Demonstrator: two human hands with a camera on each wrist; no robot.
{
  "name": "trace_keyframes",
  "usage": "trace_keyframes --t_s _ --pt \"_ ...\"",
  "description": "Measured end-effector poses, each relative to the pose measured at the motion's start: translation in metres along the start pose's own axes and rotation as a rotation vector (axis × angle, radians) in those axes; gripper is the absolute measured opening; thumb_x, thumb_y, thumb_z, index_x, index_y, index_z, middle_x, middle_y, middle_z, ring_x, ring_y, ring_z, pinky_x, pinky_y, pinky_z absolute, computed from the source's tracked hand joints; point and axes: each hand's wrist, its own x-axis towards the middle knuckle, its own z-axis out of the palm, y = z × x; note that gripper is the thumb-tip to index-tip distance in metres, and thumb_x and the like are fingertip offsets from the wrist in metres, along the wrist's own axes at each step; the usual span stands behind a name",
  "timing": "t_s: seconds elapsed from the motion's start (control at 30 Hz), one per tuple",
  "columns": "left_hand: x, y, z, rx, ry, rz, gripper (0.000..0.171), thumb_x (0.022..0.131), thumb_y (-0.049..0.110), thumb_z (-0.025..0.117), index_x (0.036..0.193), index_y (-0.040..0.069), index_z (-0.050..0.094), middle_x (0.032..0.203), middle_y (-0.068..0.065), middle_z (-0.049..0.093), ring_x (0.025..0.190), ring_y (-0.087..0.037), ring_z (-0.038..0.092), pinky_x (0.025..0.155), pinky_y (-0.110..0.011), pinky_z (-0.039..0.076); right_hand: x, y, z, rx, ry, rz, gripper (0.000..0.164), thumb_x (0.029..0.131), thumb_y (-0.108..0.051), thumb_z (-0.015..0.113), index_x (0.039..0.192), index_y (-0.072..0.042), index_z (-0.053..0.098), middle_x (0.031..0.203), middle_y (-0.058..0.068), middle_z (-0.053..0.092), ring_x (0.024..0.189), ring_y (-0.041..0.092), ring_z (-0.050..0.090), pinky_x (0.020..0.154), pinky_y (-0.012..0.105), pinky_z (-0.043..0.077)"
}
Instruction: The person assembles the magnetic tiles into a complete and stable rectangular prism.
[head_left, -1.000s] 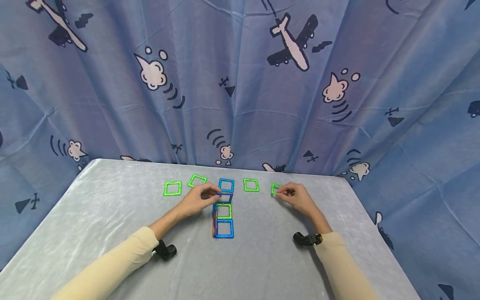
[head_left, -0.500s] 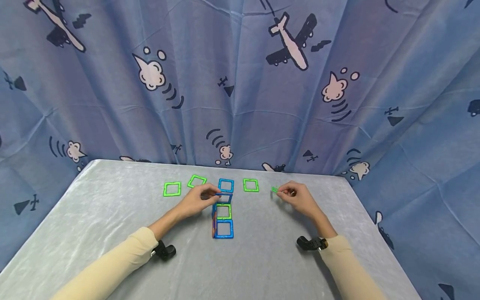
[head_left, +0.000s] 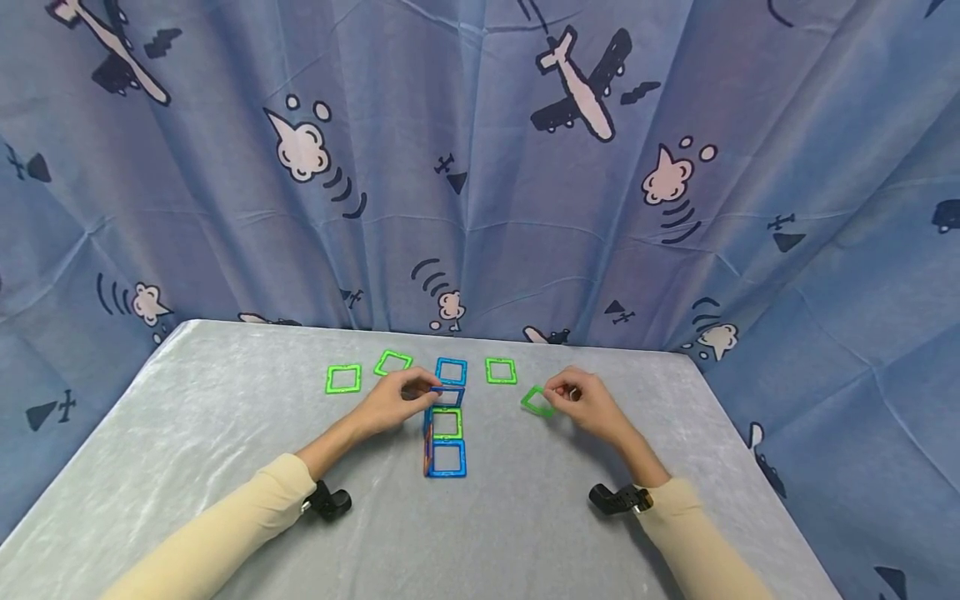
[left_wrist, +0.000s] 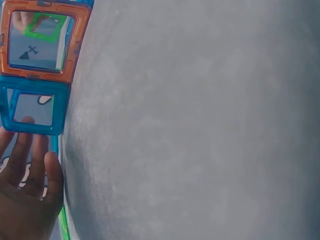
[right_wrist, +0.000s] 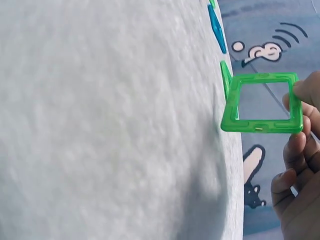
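Green square frame (right_wrist: 260, 126) juts leftward — pinched by right hand (head_left: 590, 402).

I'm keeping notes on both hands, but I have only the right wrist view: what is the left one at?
Observer: The left hand has its thumb and fingertips at the edge of a blue square in the central build.
Operator: Any colour there besides blue and green?
Observer: Yes, an orange square stands on edge along the build's left side.
Operator: And how many loose green ones lie on the table?
Observer: Three loose green squares: two to the left of the farthest blue square, one to its right.
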Motion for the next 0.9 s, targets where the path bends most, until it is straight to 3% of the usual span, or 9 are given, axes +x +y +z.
trace_keyframes --t_s 0.53,0.77,0.9 --pt "0.001 0.003 0.0 0.014 -0.005 0.022 0.021 0.1 0.013 0.067 0.117 0.002 0.07 0.109 -0.004 0.07 0.099 -0.019 0.067 0.089 -0.037 0.054 -0.001 -0.019 0.011 0.008 -0.04 -0.009 0.006 0.089 0.012 0.071 0.09 0.006 0.072 0.077 0.01 0.063 0.068 0.02 0.056 0.06 0.026 0.046" --pt "0.002 0.002 -0.001 0.006 -0.009 0.027 0.021 0.1 0.014 0.067 0.117 0.003 0.07 0.109 -0.004 0.07 0.099 -0.02 0.067 0.089 -0.037 0.054 -0.002 0.014 0.023 0.018 -0.048 -0.004 0.008 0.09 0.01 0.072 0.091 0.003 0.074 0.078 0.004 0.066 0.067 0.014 0.057 0.058 0.024 0.047" --pt "0.0 0.001 -0.001 0.007 -0.01 0.017 0.021 0.099 0.013 0.067 0.117 0.003 0.07 0.109 -0.004 0.07 0.1 -0.019 0.067 0.09 -0.036 0.053 -0.002 0.019 0.027 0.068 -0.072 0.004 0.006 0.09 0.006 0.073 0.093 0.002 0.075 0.081 0.0 0.068 0.069 0.011 0.059 0.061 0.024 0.05"
